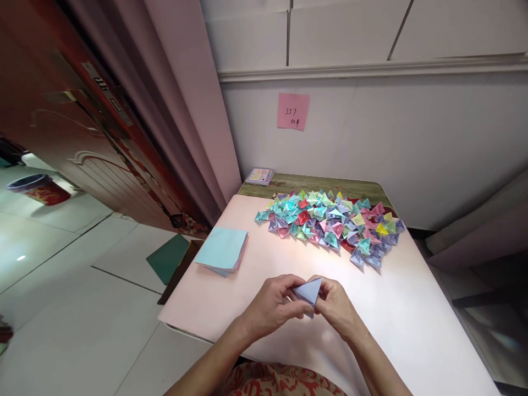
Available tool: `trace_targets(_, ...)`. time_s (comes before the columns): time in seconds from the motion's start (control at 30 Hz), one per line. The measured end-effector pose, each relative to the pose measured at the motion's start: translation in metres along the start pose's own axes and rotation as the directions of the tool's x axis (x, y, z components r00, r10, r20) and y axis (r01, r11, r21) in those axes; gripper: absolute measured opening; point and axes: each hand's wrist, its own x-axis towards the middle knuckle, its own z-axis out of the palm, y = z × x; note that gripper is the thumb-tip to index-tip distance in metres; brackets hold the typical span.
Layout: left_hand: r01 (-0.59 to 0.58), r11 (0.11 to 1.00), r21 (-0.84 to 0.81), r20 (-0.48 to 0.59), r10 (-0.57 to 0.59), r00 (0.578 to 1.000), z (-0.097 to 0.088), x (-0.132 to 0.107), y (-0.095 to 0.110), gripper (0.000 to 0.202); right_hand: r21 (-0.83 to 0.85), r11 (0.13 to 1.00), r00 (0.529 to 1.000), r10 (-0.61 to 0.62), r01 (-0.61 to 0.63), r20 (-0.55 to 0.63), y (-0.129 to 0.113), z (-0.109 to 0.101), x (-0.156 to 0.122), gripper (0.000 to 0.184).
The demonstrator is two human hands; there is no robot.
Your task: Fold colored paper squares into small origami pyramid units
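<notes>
A pale blue-violet sheet of origami paper (308, 291), folded into a pointed shape, is held between both hands above the near part of the table. My left hand (277, 304) pinches its left side, with the thumb along the lower edge. On the other side my right hand (335, 306) closes its fingers on the right edge; some fingertips are hidden behind the paper. Beyond the hands lies a wide heap of small folded paper pieces (330, 223) in many colours. Left of them sits a stack of square paper (221, 248) with a light blue sheet on top.
The table (231, 308) has a pale pink cover, with bare wood pattern at the back. A small printed packet (260, 176) lies at the back left corner. A pink note (293, 111) is stuck to the wall. A green box (170, 258) stands on the floor at the left.
</notes>
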Motion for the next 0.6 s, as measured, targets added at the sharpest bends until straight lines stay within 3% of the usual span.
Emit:
trace_targets(0.07,-0.01,1.0,0.029,-0.036,0.012,0.999,0.001,0.0,-0.002,0.033,0.007,1.0,1.0,-0.004,0.004,0.005,-0.003,0.0,0.0,0.005)
trace_targets(0.17,-0.042,0.996,0.083,-0.102,0.051,0.993,0.003,0.0,-0.005,0.023,0.03,0.999,0.999,-0.013,0.012,0.032,-0.009,-0.001,-0.002,0.004)
trace_targets(0.3,-0.19,0.927,0.324,-0.144,0.246,0.958,0.002,-0.002,-0.007,0.013,0.049,0.998,0.998,-0.049,0.047,0.042,-0.016,-0.006,-0.005,0.009)
trace_targets(0.47,-0.434,0.618,0.656,0.032,0.551,0.834,-0.002,-0.004,-0.011,0.015,0.078,0.996,0.994,0.043,-0.052,0.103,-0.02,-0.01,-0.004,0.007)
trace_targets(0.6,-0.503,0.335,0.797,0.203,0.635,0.745,-0.006,-0.005,-0.015,0.022,0.103,0.985,0.985,0.122,-0.136,0.125,-0.018,-0.009,-0.003,0.008)
